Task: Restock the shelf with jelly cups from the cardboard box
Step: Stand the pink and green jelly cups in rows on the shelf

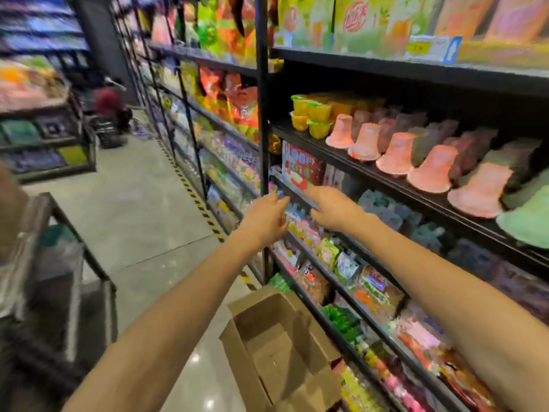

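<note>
Here, at the far left of the frame, a dark metal cart stands on the shiny floor. Far back in the upper left, a person in red crouches by the shelves.

In the middle, the left hand reaches out to the shelf. Its fingers look loosely bent, but the picture is too blurry to tell if it holds anything. Just beside it, the right hand reaches to the same spot, fingers stretched and relaxed, near small bright packets.

Low in the middle, the cardboard box sits open on the floor, right by the shelf. Its inside looks bare brown.

Up and to the right, yellow jelly cups sit on the shelf. Next to them, pink jelly cups stand upside down in a row, with green ones at the far right.
</note>
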